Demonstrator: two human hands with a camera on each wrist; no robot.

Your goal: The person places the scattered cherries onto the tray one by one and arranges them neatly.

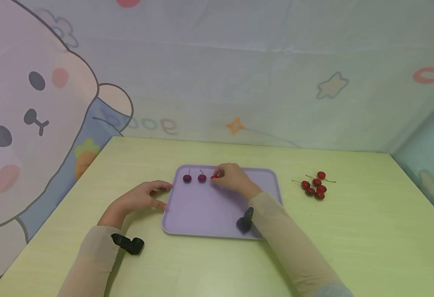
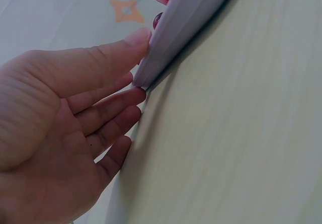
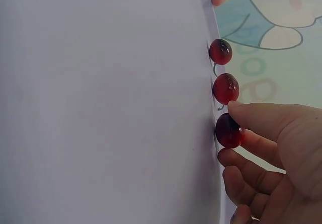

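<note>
Glossy dark-red cherry point(image 3: 229, 131) on lilac tray point(image 1: 202, 210), third in a row near its far rim

Soft even light, faint shadows; head view sharp, wide-angle bend at edges; wrist close-ups slightly blurred

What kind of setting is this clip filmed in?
Probably a staged tabletop recording corner, not a real kitchen: cartoon-printed fabric hangs behind a pale green table. On the table sit a lilac tray and loose cherries, with the right hand placing one.
</note>
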